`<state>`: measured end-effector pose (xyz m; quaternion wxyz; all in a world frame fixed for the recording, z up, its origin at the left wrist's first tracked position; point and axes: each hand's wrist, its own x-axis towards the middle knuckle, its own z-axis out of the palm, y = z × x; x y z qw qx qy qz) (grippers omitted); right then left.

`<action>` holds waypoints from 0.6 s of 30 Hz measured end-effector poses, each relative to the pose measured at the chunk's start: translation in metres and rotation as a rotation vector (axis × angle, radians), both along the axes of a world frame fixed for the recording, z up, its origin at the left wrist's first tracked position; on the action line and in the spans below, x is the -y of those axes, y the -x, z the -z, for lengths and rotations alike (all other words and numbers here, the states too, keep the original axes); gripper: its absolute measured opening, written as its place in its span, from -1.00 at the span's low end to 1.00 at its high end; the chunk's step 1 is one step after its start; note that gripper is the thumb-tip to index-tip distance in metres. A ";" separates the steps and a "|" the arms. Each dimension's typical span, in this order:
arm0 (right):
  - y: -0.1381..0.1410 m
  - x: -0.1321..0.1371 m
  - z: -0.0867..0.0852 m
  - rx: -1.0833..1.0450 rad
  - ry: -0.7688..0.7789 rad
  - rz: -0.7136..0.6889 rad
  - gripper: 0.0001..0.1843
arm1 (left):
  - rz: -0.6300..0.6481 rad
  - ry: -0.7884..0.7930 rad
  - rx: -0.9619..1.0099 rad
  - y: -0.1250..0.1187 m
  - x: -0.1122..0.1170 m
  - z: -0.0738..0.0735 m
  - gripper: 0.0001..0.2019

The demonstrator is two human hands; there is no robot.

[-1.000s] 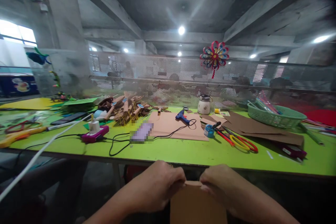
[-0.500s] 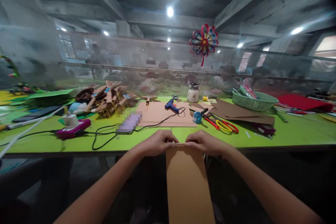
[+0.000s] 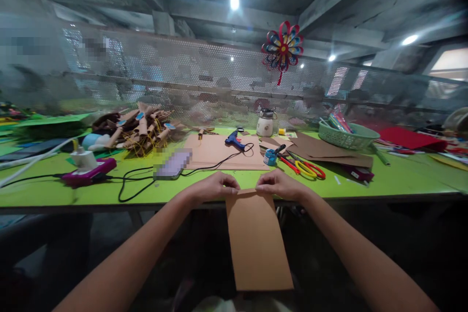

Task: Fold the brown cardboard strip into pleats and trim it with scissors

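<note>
I hold a long brown cardboard strip out in front of me, below the near edge of the green table. My left hand pinches the strip's far left corner. My right hand pinches its far right corner. Both hands are closed on the top edge, which looks slightly folded. The strip hangs back toward my lap.
On the table lie a brown cardboard sheet with a blue glue gun, red and yellow scissors, a small blue pot, a green basket, a pile of paper rolls, a phone and a pink charger. A perforated metal screen backs the table.
Both hands have moved up and forward to the table edge with the strip. More of the strip now shows below them. The view has tilted down and shifted.
</note>
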<state>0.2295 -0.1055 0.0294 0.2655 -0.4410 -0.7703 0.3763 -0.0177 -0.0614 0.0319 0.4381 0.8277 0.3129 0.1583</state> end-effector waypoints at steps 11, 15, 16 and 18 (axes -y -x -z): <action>-0.001 0.001 0.000 -0.016 0.103 -0.089 -0.58 | -0.034 0.026 -0.053 0.000 -0.005 -0.009 -0.67; -0.002 0.002 0.000 -0.066 0.153 -0.125 -0.55 | -0.043 0.075 -0.043 -0.001 -0.004 -0.010 -0.67; -0.003 0.002 0.000 -0.091 0.167 -0.115 -0.54 | -0.039 0.088 -0.043 -0.001 -0.004 -0.010 -0.68; -0.004 0.002 0.003 -0.147 0.194 -0.088 -0.50 | -0.025 0.101 -0.044 -0.001 -0.003 -0.010 -0.67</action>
